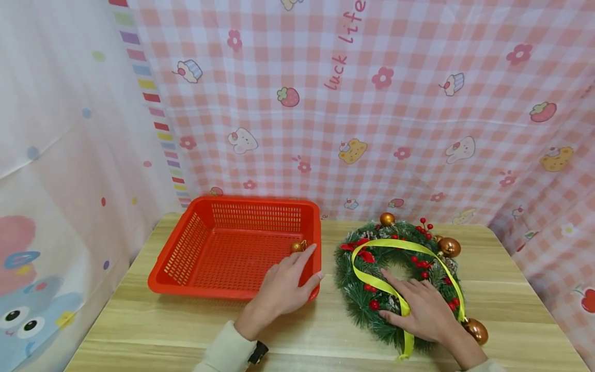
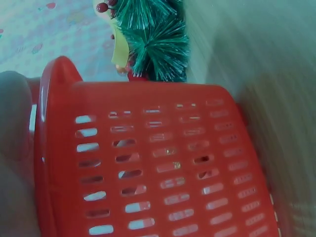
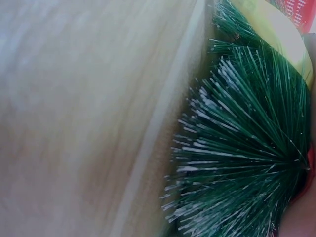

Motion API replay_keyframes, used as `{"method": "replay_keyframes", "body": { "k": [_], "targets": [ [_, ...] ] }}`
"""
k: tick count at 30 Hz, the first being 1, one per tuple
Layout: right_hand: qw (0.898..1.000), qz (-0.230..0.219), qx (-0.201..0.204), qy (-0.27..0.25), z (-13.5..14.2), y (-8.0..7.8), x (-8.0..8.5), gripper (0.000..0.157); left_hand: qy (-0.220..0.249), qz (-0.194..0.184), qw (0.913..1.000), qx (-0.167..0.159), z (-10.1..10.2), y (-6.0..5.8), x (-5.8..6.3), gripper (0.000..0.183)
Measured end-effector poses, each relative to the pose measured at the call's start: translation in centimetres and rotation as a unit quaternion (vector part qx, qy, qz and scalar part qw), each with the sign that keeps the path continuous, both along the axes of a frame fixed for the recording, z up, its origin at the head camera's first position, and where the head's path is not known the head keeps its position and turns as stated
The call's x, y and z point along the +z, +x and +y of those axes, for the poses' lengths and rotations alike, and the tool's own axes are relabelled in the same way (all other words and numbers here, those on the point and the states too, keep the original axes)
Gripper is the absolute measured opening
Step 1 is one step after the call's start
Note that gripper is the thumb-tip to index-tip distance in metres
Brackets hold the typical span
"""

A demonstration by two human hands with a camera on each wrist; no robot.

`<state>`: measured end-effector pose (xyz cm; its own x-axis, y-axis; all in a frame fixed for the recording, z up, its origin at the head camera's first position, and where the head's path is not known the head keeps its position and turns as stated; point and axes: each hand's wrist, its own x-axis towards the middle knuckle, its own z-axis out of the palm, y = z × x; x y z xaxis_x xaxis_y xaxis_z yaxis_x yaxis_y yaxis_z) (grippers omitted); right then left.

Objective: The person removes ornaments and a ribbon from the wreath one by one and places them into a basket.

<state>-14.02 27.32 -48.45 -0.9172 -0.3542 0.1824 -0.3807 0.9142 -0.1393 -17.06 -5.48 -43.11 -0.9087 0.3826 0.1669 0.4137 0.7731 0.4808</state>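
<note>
Lying in the basket (image 1: 200,290), the gold ball (image 1: 296,247) is just beyond your nearer left hand (image 1: 284,284), thumb and finger apart, while your spread right hand (image 1: 424,310) touches the wreath (image 1: 353,297).

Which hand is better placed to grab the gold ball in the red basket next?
Probably the left hand: it is at the red basket, close to the gold ball, while the right hand is at the wreath, farther away.

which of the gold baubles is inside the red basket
The small gold bauble beside the left hand; the other visible baubles sit around the wreath.
</note>
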Motion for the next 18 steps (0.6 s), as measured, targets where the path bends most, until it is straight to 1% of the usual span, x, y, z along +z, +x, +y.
{"method": "replay_keyframes", "body": {
  "k": [4, 7, 13, 18],
  "targets": [
    [1.000, 0.003, 0.003, 0.000, 0.04, -0.03, 0.00, 0.084, -0.053, -0.017, 0.9984, -0.008, 0.45, 0.13, -0.10, 0.068],
    [1.000, 0.005, 0.006, 0.002, 0.04, -0.07, 0.11, 0.084, -0.078, -0.019, 0.9967, -0.009, 0.57, 0.04, -0.15, 0.071],
    [1.000, 0.010, 0.021, -0.002, 0.08, -0.07, 0.35, 0.083, -0.090, -0.013, 0.9959, -0.007, 0.65, -0.25, -0.16, 0.073],
    [0.998, 0.019, 0.063, -0.005, 0.85, -0.24, 0.36, 0.081, -0.089, -0.025, 0.9957, -0.004, 0.75, -0.45, -0.25, 0.073]
  ]
}}
